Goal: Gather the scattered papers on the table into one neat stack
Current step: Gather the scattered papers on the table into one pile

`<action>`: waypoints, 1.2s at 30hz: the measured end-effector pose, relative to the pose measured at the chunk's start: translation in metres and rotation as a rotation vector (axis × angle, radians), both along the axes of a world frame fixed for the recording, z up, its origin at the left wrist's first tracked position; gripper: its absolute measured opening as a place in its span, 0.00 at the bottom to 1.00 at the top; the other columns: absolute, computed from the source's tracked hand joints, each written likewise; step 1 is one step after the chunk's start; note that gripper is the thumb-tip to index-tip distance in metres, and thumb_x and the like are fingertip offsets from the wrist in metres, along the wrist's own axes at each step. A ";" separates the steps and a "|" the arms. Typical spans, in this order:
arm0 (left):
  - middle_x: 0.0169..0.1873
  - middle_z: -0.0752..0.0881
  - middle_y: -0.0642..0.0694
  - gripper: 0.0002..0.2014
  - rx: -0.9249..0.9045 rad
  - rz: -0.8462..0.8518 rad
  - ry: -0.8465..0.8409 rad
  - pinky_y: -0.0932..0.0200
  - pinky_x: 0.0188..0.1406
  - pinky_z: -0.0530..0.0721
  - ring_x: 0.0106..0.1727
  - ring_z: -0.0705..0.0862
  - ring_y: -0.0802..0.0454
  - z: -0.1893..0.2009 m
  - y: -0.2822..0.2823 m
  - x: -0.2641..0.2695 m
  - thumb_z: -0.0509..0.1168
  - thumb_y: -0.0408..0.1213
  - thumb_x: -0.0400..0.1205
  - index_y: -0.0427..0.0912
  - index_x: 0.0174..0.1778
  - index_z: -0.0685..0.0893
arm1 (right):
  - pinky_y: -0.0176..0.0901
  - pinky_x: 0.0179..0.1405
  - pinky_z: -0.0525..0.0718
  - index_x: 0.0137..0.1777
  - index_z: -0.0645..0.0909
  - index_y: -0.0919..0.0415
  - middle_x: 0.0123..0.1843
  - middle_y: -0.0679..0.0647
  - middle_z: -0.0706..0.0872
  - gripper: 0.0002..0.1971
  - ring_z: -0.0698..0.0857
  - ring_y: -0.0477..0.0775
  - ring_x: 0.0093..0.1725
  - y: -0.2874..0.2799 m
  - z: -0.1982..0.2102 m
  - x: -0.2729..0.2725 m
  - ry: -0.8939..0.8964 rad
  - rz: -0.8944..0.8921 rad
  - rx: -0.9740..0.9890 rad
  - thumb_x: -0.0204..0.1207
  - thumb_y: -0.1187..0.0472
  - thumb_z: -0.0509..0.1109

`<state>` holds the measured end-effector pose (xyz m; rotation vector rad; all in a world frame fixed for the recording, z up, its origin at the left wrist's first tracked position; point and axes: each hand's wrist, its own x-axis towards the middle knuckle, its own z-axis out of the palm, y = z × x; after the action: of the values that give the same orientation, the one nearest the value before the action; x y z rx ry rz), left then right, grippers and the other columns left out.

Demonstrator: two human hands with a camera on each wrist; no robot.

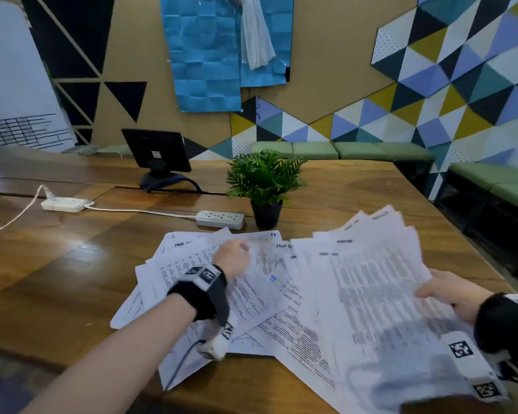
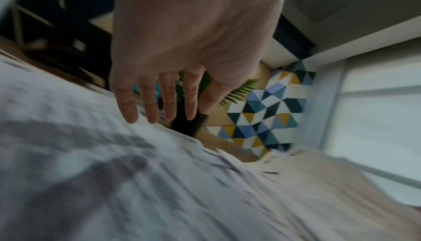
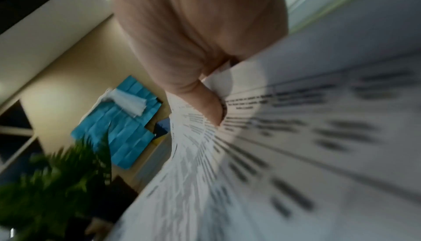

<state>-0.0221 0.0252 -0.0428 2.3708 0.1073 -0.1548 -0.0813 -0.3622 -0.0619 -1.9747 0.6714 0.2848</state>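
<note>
From my head camera, printed papers [image 1: 251, 294] lie scattered and overlapping on the wooden table [image 1: 57, 264], in front of a small potted plant [image 1: 265, 186] and a grey power strip [image 1: 220, 219]. My left hand [image 1: 232, 258] reaches over the loose sheets at the left. My right hand [image 1: 452, 294] pinches the edge of a fanned bundle of sheets [image 1: 377, 279], lifted and tilted above the rest.

From my left wrist, my left hand [image 2: 182, 50] has its fingers [image 2: 168, 104] straight and slightly spread, their tips just over the blurred papers [image 2: 114, 173]; I cannot tell whether they touch.

From my right wrist, my thumb [image 3: 205, 101] presses down on the fanned bundle of sheets [image 3: 296, 137], clamping it. The potted plant [image 3: 56, 182] is at lower left, blurred.
</note>
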 end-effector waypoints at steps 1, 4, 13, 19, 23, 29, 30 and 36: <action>0.68 0.79 0.39 0.17 0.116 0.054 -0.004 0.50 0.67 0.79 0.68 0.79 0.40 0.001 0.023 0.003 0.56 0.36 0.83 0.41 0.67 0.77 | 0.69 0.66 0.77 0.71 0.74 0.62 0.65 0.70 0.83 0.26 0.82 0.72 0.62 -0.006 0.000 -0.001 -0.009 -0.055 0.085 0.74 0.80 0.60; 0.73 0.75 0.35 0.25 0.419 0.209 0.115 0.49 0.68 0.78 0.72 0.76 0.36 0.007 0.081 0.002 0.57 0.44 0.83 0.36 0.74 0.70 | 0.67 0.54 0.85 0.75 0.71 0.61 0.60 0.68 0.88 0.25 0.90 0.69 0.48 -0.015 -0.005 -0.003 -0.011 -0.216 0.314 0.79 0.76 0.56; 0.84 0.57 0.35 0.48 0.731 0.086 0.428 0.50 0.82 0.57 0.85 0.57 0.40 0.011 0.088 -0.039 0.50 0.70 0.78 0.34 0.83 0.58 | 0.65 0.46 0.86 0.71 0.73 0.67 0.65 0.69 0.84 0.21 0.88 0.68 0.50 0.061 -0.005 0.018 0.049 -0.192 0.589 0.77 0.72 0.58; 0.80 0.68 0.38 0.53 0.624 0.185 0.421 0.52 0.77 0.70 0.79 0.69 0.41 0.004 0.104 -0.032 0.64 0.71 0.69 0.34 0.80 0.63 | 0.59 0.25 0.88 0.69 0.72 0.68 0.43 0.68 0.89 0.18 0.89 0.66 0.38 0.076 -0.007 0.015 0.029 -0.133 0.534 0.81 0.73 0.54; 0.78 0.67 0.36 0.51 0.317 0.299 0.403 0.48 0.73 0.74 0.78 0.70 0.38 -0.002 0.117 -0.020 0.78 0.47 0.70 0.31 0.81 0.55 | 0.62 0.20 0.86 0.67 0.72 0.66 0.32 0.69 0.91 0.16 0.90 0.67 0.25 0.073 -0.008 0.006 0.014 -0.161 0.556 0.82 0.73 0.52; 0.75 0.68 0.31 0.49 -0.032 0.447 0.175 0.40 0.69 0.78 0.74 0.71 0.30 -0.002 0.126 0.002 0.77 0.25 0.66 0.36 0.79 0.56 | 0.66 0.30 0.88 0.75 0.70 0.64 0.66 0.68 0.82 0.23 0.91 0.69 0.36 0.063 -0.008 0.002 0.018 -0.214 0.561 0.80 0.73 0.54; 0.73 0.71 0.31 0.44 -0.084 0.449 0.149 0.42 0.68 0.78 0.73 0.73 0.31 -0.002 0.126 0.004 0.75 0.23 0.68 0.32 0.78 0.60 | 0.65 0.30 0.88 0.75 0.69 0.64 0.65 0.68 0.83 0.23 0.91 0.69 0.37 0.062 -0.009 0.003 0.021 -0.206 0.549 0.81 0.73 0.54; 0.54 0.87 0.36 0.17 -0.326 0.307 -0.043 0.47 0.65 0.81 0.56 0.85 0.38 -0.008 0.116 0.012 0.61 0.24 0.73 0.36 0.58 0.81 | 0.63 0.38 0.89 0.71 0.69 0.67 0.55 0.70 0.88 0.20 0.91 0.69 0.42 0.078 -0.010 0.001 0.012 -0.177 0.494 0.79 0.71 0.57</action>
<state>-0.0103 0.1417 -0.0504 2.0033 0.3924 0.0263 -0.0799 -0.2842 -0.0719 -1.4357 0.7015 0.3200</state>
